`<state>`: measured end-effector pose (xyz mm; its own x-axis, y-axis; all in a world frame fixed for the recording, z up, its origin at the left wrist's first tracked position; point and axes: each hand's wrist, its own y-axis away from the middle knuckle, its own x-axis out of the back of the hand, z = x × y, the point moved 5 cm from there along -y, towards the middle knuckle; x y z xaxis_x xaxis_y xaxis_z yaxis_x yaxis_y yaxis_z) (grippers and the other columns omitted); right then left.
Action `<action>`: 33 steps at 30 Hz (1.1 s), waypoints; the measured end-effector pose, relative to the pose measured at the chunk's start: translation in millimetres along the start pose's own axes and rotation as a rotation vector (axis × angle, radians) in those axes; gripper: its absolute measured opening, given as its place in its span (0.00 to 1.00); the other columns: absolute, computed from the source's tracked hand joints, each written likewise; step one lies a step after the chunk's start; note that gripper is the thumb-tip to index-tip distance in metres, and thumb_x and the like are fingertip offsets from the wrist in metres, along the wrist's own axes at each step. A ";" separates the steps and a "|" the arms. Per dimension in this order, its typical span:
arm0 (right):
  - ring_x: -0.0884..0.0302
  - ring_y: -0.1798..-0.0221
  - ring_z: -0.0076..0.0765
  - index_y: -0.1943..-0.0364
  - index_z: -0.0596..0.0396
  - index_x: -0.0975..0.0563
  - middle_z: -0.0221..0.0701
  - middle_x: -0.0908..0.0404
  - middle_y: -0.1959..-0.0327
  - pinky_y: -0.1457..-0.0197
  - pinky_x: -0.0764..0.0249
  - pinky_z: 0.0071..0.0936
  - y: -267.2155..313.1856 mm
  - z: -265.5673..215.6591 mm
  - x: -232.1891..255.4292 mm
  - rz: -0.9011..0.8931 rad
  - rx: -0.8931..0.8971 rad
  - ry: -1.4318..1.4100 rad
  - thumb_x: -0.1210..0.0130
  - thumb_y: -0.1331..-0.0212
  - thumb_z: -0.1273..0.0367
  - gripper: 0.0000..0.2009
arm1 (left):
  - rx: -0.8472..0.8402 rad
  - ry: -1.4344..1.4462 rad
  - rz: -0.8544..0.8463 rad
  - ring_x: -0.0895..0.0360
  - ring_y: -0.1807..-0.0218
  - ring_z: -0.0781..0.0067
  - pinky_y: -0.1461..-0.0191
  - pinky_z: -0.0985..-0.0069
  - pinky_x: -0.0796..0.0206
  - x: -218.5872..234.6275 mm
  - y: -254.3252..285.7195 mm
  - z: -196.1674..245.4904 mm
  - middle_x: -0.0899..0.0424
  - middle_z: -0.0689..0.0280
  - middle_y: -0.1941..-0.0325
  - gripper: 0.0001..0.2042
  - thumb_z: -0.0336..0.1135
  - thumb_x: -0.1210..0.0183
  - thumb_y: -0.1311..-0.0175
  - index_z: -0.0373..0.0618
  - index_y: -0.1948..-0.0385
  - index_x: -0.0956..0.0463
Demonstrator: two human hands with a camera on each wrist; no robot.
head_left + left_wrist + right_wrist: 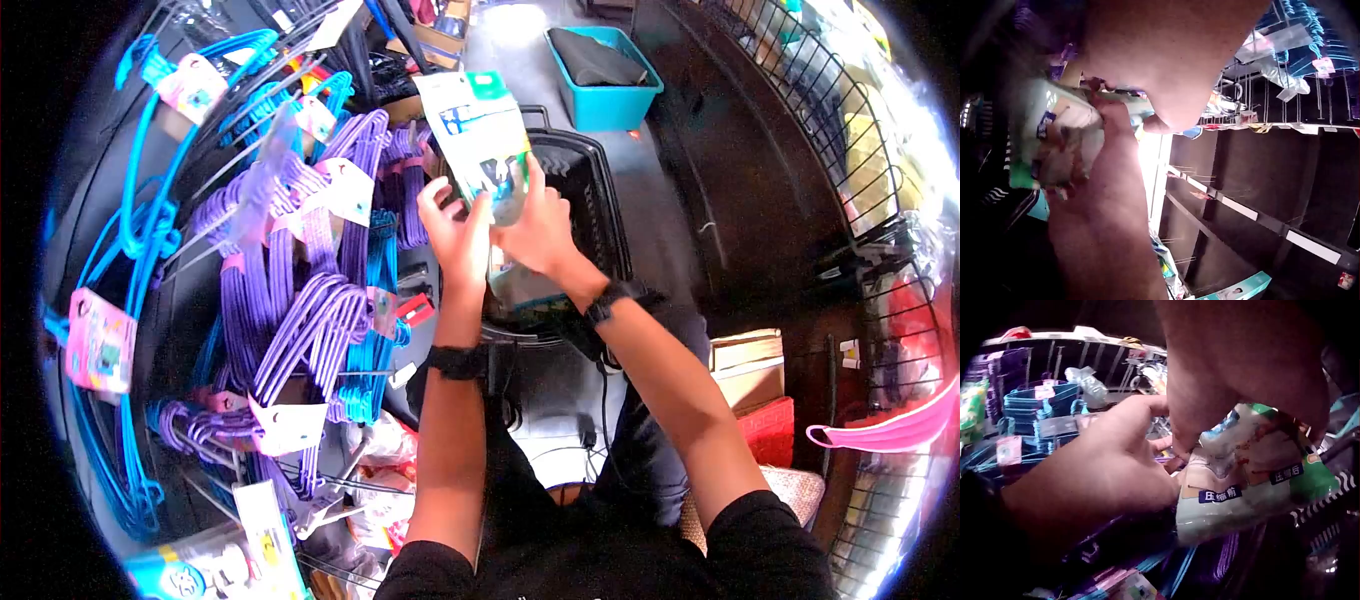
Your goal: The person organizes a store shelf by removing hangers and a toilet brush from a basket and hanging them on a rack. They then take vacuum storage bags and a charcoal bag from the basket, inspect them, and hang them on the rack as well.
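Both hands hold a flat plastic packet of compression storage bags (478, 130), white and green with printed pictures, tilted up over a black basket (607, 195). My left hand (462, 240) pinches the packet's near edge at its left corner, thumb on top. Next to it, my right hand (538, 228) grips the right side of that same end. In the right wrist view the packet's printed face (1241, 500) shows Chinese labels, with the left hand (1110, 456) meeting it from the left. Part of the near edge is hidden behind the fingers.
On the left, purple hangers (310, 320) and blue hangers (130, 240) hang in bundles from rack hooks. A teal bin (610, 105) with dark cloth stands ahead. Wire shelving (850, 130) runs along the right, near cardboard boxes (748, 365) and a pink strap (890, 425).
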<state>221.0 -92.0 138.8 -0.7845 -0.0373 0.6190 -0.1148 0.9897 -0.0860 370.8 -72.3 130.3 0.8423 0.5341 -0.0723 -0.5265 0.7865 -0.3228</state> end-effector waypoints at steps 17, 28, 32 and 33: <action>0.30 0.49 0.47 0.30 0.60 0.37 0.41 0.20 0.53 0.42 0.35 0.46 46.2 -19.4 73.7 0.340 0.295 -0.228 0.33 0.45 0.55 0.41 | 0.081 0.525 -0.100 0.19 0.55 0.77 0.49 0.78 0.27 13.6 15.8 32.5 0.16 0.64 0.55 0.09 0.22 0.48 0.33 0.37 0.54 0.23; 0.21 0.58 0.26 0.59 0.62 0.20 0.33 0.17 0.62 0.51 0.26 0.26 17.9 9.2 60.6 -0.029 -0.011 -0.976 0.38 0.39 0.70 0.09 | 0.255 0.633 -0.180 0.19 0.50 0.71 0.43 0.72 0.28 15.7 20.9 34.3 0.16 0.61 0.53 0.10 0.24 0.49 0.32 0.36 0.53 0.24; 0.21 0.60 0.25 0.60 0.62 0.21 0.32 0.16 0.63 0.53 0.26 0.24 34.7 8.4 58.8 -0.088 -0.001 -1.014 0.38 0.41 0.72 0.08 | 0.235 0.597 -0.196 0.19 0.50 0.71 0.43 0.73 0.29 30.4 33.9 31.3 0.17 0.61 0.51 0.13 0.25 0.49 0.35 0.36 0.51 0.24; 0.20 0.61 0.25 0.60 0.62 0.21 0.32 0.16 0.63 0.53 0.26 0.24 37.1 7.2 59.3 -0.093 0.015 -0.996 0.38 0.41 0.72 0.08 | 0.244 0.584 -0.187 0.19 0.50 0.71 0.42 0.73 0.29 33.0 36.0 32.1 0.17 0.61 0.51 0.13 0.25 0.49 0.36 0.36 0.51 0.24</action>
<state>165.9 -58.5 166.7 -0.9240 -0.2204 -0.3125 -0.2041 0.9753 -0.0842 375.9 -16.5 146.6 0.8103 0.1794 -0.5579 -0.3183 0.9340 -0.1619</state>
